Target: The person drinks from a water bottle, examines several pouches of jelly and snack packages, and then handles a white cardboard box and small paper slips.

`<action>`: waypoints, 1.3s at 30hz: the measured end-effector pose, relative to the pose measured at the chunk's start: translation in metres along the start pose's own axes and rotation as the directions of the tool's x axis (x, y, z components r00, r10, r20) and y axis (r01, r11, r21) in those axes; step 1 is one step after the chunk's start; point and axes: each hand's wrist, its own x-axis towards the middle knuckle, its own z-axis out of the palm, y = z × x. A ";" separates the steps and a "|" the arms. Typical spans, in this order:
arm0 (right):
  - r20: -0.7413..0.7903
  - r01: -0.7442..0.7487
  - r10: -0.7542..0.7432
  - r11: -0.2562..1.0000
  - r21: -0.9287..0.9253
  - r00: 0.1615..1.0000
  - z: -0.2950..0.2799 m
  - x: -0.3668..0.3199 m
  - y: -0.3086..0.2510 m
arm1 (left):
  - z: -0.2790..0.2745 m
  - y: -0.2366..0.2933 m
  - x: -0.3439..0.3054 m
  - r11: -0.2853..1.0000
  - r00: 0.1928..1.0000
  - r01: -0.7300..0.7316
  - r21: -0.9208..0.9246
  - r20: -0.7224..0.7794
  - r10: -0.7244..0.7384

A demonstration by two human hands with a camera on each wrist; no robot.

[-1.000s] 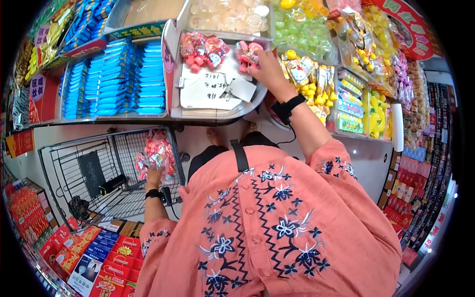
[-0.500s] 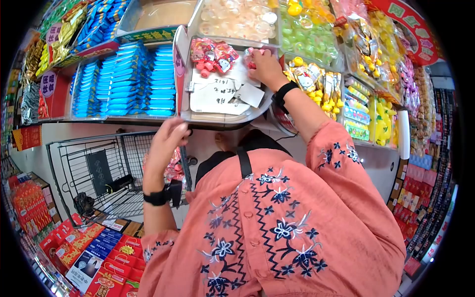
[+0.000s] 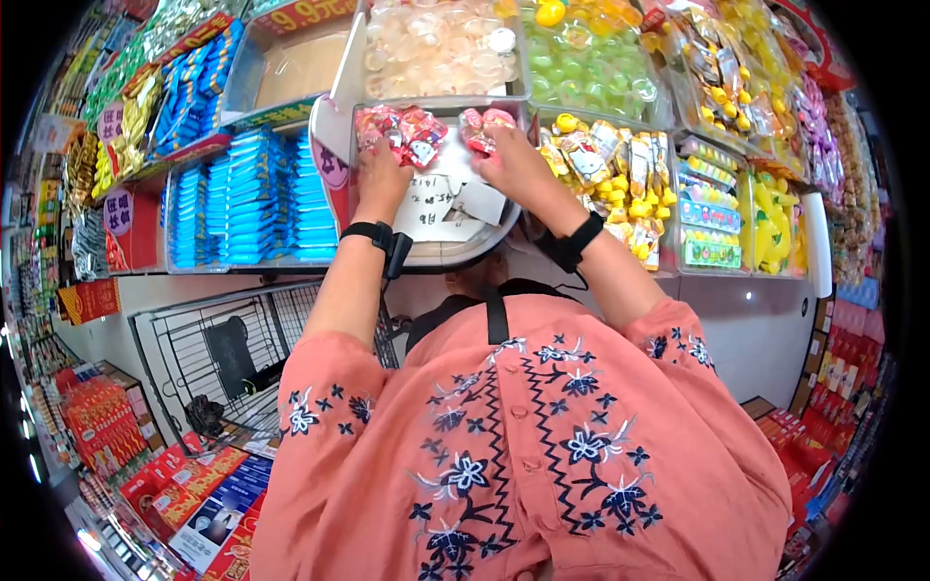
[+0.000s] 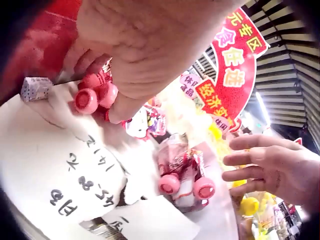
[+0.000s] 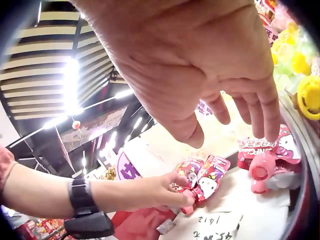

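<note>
Red-and-pink packets (image 3: pixel 423 136) with a white cartoon cat and round pink knobs lie at the left of a clear-walled bin. My left hand (image 3: pixel 386 179) has its thumb and fingers around a pink-knobbed packet (image 4: pixel 95 95) there. In the left wrist view part of that packet is hidden by the hand. Over the bin's right side, my right hand (image 3: pixel 518 169) has its fingers extended, fingertips right at another such packet (image 5: pixel 272 160). Beneath both hands lies white cardboard (image 3: pixel 426 215) with handwritten figures.
Left of the bin are stacks of blue packets (image 3: pixel 247 198); to its right are yellow packets (image 3: pixel 605 174). Jelly cups (image 3: pixel 441 53) fill the tray behind. A wire shopping cart (image 3: pixel 228 353) stands at lower left, near red boxes (image 3: pixel 160 484).
My left hand has risen from the pink packets in the cart to the bin's left-hand packets. The right hand stays at the bin's right-hand packets. The head view has shifted slightly.
</note>
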 end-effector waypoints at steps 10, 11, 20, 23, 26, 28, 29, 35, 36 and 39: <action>0.021 0.046 -0.050 0.986 0.161 0.999 -0.017 -0.019 0.012 | 0.031 -0.010 0.000 0.993 0.984 -0.063 -0.102 -0.173 0.045; 0.015 0.062 -0.066 0.983 0.171 0.998 -0.016 -0.019 0.015 | 0.036 -0.012 0.000 0.994 0.983 -0.036 -0.102 -0.180 0.017; 0.173 -0.068 0.019 0.956 0.284 0.985 -0.021 -0.025 0.027 | 0.030 0.008 -0.005 0.992 0.988 0.036 -0.122 -0.148 -0.054; 0.219 -0.079 0.021 0.962 0.261 0.976 -0.020 -0.025 0.034 | 0.031 0.005 -0.005 0.993 0.986 0.029 -0.118 -0.162 -0.048; 0.236 -0.086 0.018 0.956 0.280 0.971 -0.020 -0.026 0.037 | 0.041 -0.018 0.002 0.990 0.984 -0.063 -0.128 -0.176 0.039; 0.198 -0.078 0.019 0.952 0.297 0.980 -0.023 -0.027 0.031 | 0.035 -0.022 0.006 0.978 0.980 -0.120 -0.169 -0.178 0.090; 0.178 -0.070 0.016 0.950 0.304 0.984 -0.024 -0.025 0.028 | 0.033 -0.023 0.007 0.970 0.984 -0.116 -0.212 -0.158 0.083; 0.346 -0.239 0.112 0.905 0.352 0.932 -0.024 -0.011 0.018 | -0.029 0.009 -0.025 0.787 0.978 0.194 -0.586 0.177 -0.110; 0.332 -0.222 0.092 0.897 0.381 0.939 -0.017 -0.008 0.019 | -0.036 0.011 -0.031 0.726 0.967 0.240 -0.645 0.227 -0.118; 0.339 -0.238 0.087 0.868 0.436 0.937 0.009 -0.009 0.019 | -0.040 0.009 -0.050 0.646 0.944 0.300 -0.703 0.316 -0.094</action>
